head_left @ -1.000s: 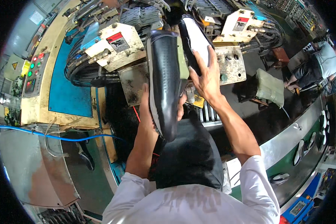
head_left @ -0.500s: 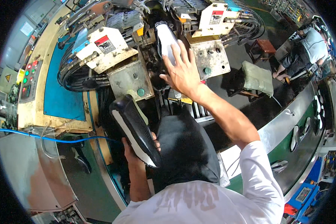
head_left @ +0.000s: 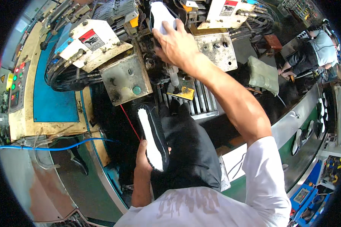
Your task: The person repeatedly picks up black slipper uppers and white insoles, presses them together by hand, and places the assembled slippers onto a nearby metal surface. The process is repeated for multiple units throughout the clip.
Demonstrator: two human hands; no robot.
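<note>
In my left hand [head_left: 141,160] is a black shoe upper [head_left: 154,130] with a long white insole on its underside, held over my lap. The white side faces up, and my thumb and fingers grip its near end. My right hand [head_left: 177,46] reaches forward to a second black shoe upper [head_left: 161,16], also white on its underside, seated in the middle of a machine. My right fingers curl over its near end; my palm hides part of it.
Cream machine heads [head_left: 89,45] with black hoses flank the second upper. A metal box with a green button [head_left: 136,90] sits before the left head. A control panel [head_left: 19,87] stands far left. At right are a padded stool [head_left: 263,75], another person [head_left: 316,49] and a conveyor [head_left: 310,151] carrying insoles.
The upper in my left hand has turned, so its white underside now faces up. My right hand has gone from spread to curled on the second upper. The whole view has shifted slightly.
</note>
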